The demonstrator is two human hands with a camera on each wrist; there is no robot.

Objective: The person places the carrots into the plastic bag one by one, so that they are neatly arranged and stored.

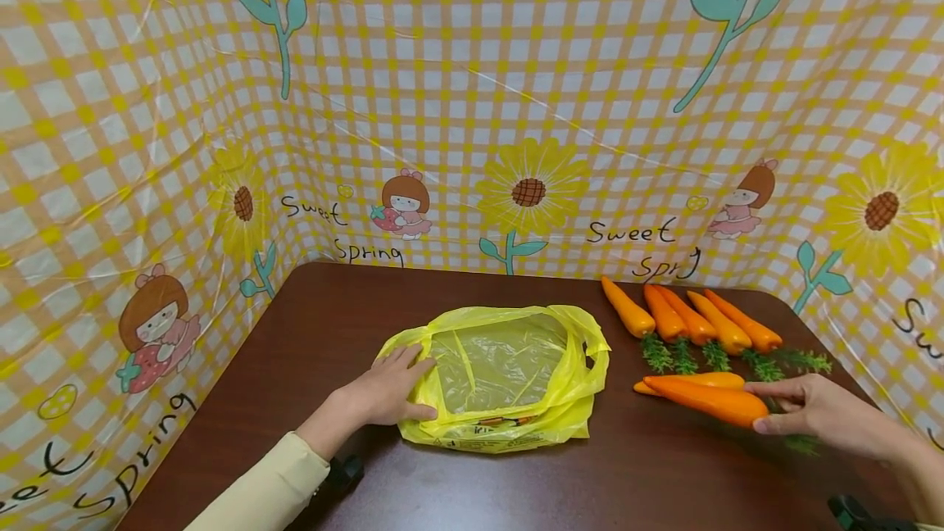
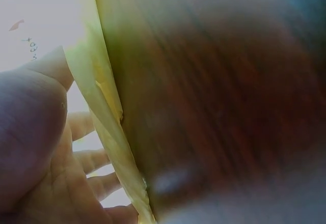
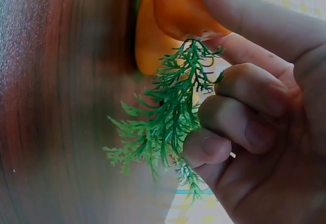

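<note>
A yellow plastic bag (image 1: 568,424) stands upright with its mouth wide on the brown table. My left hand (image 1: 387,392) touches the bag's left side, fingers spread. Seen from the left wrist, the fingers of that hand (image 2: 56,183) lie fairly straight against the bag (image 2: 104,107). On the right, my right hand (image 1: 826,415) pinches an orange toy carrot (image 1: 715,401) at its thick end between thumb and fingers. Green leaves (image 3: 175,102) hang from the held carrot (image 3: 178,7) in the right wrist view. Another carrot (image 1: 701,379) lies just behind it.
Several more carrots (image 1: 627,308) lie in a row at the table's back right, their leaves toward me. A checked, flower-printed cloth (image 1: 457,105) encloses the brown table (image 1: 332,301) at the back and both sides.
</note>
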